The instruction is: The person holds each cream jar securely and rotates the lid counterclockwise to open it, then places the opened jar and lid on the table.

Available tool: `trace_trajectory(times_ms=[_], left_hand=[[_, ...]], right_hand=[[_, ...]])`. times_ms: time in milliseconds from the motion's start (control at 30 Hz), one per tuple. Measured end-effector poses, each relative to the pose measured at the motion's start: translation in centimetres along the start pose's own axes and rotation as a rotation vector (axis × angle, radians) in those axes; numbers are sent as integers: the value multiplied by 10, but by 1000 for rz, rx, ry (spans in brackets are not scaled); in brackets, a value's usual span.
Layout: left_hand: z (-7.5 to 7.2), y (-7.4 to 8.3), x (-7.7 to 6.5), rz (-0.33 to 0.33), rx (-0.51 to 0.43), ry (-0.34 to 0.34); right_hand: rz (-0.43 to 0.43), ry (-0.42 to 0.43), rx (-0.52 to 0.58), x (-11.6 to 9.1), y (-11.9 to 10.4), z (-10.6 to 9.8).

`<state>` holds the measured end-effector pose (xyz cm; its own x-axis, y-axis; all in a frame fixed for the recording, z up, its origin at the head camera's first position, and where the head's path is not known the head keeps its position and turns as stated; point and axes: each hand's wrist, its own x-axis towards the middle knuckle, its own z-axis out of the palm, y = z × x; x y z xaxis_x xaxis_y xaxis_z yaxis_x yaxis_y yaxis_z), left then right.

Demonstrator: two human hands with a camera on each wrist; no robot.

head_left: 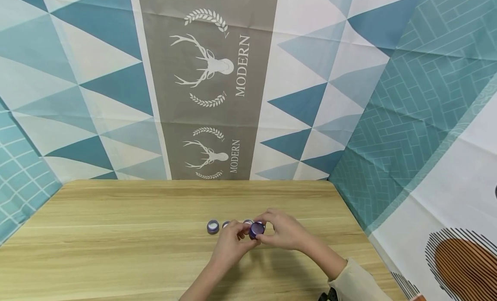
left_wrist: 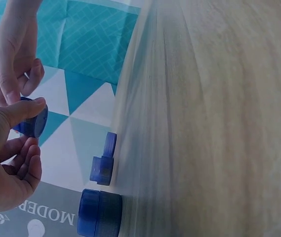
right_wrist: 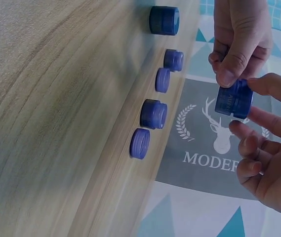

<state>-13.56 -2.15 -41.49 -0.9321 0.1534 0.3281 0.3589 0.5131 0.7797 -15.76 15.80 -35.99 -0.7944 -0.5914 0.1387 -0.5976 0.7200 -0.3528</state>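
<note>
Both hands hold one small dark blue-purple jar [head_left: 256, 230] up over the table. My left hand [head_left: 230, 246] pinches it from the left between thumb and fingers. From the other side my right hand [head_left: 285, 232] grips its edge with thumb and fingertips. In the right wrist view, raised lettering shows on the side of the held jar [right_wrist: 233, 100]. Behind the hands a row of similar pieces stands on the table: a wide jar [right_wrist: 164, 20], a smaller jar [right_wrist: 173, 60] with a narrower neck, a lid [right_wrist: 163, 80], another necked jar [right_wrist: 152, 114] and another lid [right_wrist: 140, 143].
The pieces stand on a wood-grain table [head_left: 116, 249]. Behind its far edge hangs a patterned cloth [head_left: 209, 76] with deer heads and triangles. More cloth [head_left: 411, 120] hangs along the right side.
</note>
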Motion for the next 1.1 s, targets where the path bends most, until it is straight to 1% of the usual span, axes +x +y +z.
trace_trajectory(times_ms=[100, 233, 367, 600, 800, 933, 1100], left_hand=[[0, 0, 0, -7, -4, 1], [-1, 0, -1, -16, -12, -4], [0, 0, -1, -14, -12, -4], [1, -1, -2, 0, -7, -8], [0, 0, -2, -15, -10, -17], [0, 0, -2, -32, -7, -26], [1, -1, -2, -34, -4, -31]], right_hand=[[4, -12, 9, 0, 0, 0], [23, 1, 16, 0, 0, 0], [18, 6, 3, 1, -1, 0], [3, -40, 12, 0, -2, -3], [19, -12, 4, 0, -2, -3], [3, -9, 0, 1, -2, -3], [-19, -38, 19, 0, -2, -3]])
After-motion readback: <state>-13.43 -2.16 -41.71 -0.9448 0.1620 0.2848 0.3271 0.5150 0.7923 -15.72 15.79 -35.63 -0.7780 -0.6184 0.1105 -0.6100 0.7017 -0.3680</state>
